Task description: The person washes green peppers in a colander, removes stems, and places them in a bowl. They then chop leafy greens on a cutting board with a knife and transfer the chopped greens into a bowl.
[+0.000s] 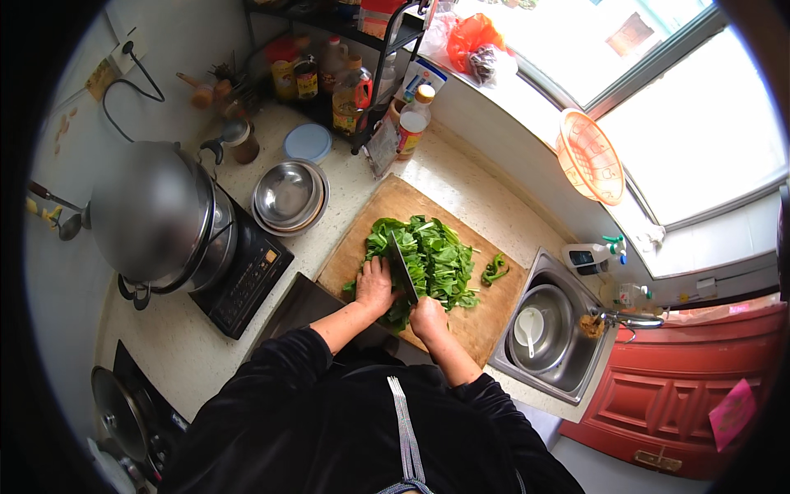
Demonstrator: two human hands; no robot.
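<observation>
My right hand (428,316) grips the handle of a kitchen cleaver (401,267), its blade standing on edge among chopped leafy greens (441,262). To the left of the blade, my left hand (374,286) presses down on the greens with its fingers towards the steel. The greens form a loose heap on a wooden cutting board (376,210), cut stems showing on the right side. A few green peppers (494,270) lie apart at the board's right. Leaves hide the cutting edge.
Left stands an induction cooker (247,272) bearing a large lidded pot (148,210). Nested steel bowls (285,194) sit behind it. A sink (586,373) with a steel basin (558,339) borders the board's right. Sauce bottles (412,123) stand at the back, near a black rack (321,21).
</observation>
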